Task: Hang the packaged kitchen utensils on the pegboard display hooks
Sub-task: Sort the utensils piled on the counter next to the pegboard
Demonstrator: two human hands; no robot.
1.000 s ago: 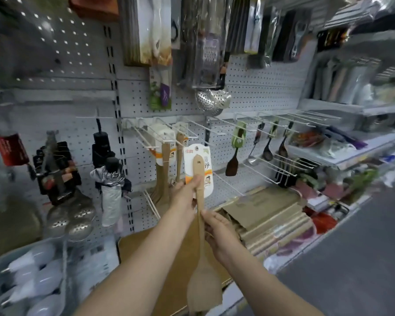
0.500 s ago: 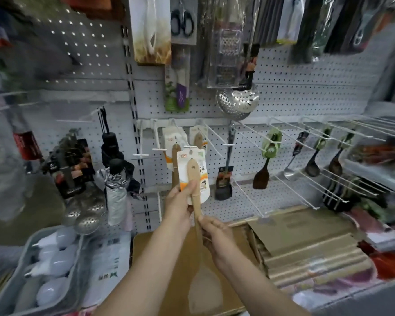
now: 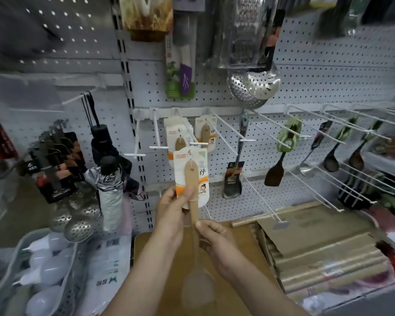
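While the pegboard (image 3: 328, 87) fills the wall ahead with rows of white hooks (image 3: 193, 143), I hold a packaged wooden spatula (image 3: 192, 179) upright just below them. My left hand (image 3: 171, 215) pinches the card and upper handle, thumb over the front; my right hand (image 3: 214, 238) is closed round the handle lower down, steadying it. Two spatulas like it already hang behind. To seat this one well, I should raise it until the hole near the card's top lines up with a hook tip, then slide it straight back. That hole looks small and is blurred here, so I'd go slowly, keeping the card flat.
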